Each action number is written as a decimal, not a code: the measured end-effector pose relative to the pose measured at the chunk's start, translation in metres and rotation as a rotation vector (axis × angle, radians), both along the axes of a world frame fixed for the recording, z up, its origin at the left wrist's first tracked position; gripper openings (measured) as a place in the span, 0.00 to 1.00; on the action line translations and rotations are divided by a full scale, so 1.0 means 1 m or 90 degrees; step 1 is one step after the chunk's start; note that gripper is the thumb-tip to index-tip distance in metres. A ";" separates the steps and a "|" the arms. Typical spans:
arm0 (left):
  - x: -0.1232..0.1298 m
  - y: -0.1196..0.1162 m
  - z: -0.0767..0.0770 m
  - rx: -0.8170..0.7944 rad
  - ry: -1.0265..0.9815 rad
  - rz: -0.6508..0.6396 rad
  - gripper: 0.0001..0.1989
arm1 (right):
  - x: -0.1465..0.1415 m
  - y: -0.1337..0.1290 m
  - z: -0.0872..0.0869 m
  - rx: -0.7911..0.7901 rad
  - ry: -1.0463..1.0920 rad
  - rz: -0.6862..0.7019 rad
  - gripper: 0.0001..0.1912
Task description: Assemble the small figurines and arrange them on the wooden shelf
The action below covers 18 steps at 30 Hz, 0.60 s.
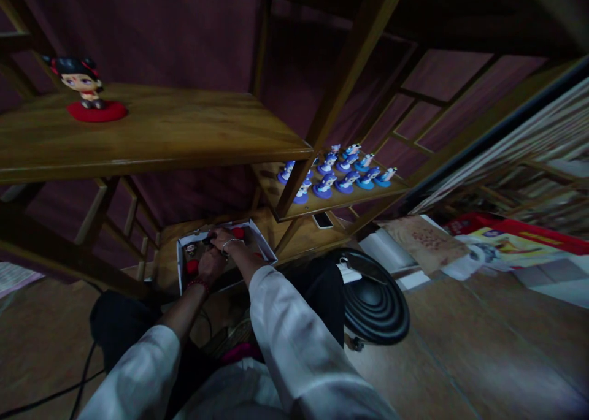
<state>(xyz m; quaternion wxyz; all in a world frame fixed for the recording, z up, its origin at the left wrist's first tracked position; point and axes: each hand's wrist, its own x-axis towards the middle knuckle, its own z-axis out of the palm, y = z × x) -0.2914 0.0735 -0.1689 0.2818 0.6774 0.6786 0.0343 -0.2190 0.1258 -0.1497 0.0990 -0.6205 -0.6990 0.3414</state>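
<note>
Both hands meet inside a shallow white-edged box (262, 239) on the lower shelf. My left hand (211, 264), with a red bead bracelet at the wrist, has its fingers closed around something small and dark. My right hand (223, 238), wearing a pale bracelet, is closed on the same spot from above. Fingers hide most of what they hold, so its kind cannot be told. In the box to the left lies a small dark-haired doll piece (190, 249). A red round piece (192, 266) sits below it, and another red piece (238, 232) is behind my right hand.
On the upper shelf (193, 119) stands a black-haired figurine (85, 89) on a red base. Several purple and blue figurines (347, 181) crowd a side shelf. A phone (323, 220) lies below them. To the right are a black round stool (375, 300) and cardboard boxes (421, 242).
</note>
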 end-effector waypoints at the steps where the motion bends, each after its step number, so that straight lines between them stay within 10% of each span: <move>1: 0.000 0.000 0.000 0.003 0.001 0.000 0.17 | 0.000 0.000 -0.001 -0.003 0.011 0.002 0.15; 18: 0.000 0.000 -0.001 0.003 0.048 -0.058 0.17 | 0.003 0.010 -0.021 0.015 -0.018 0.016 0.19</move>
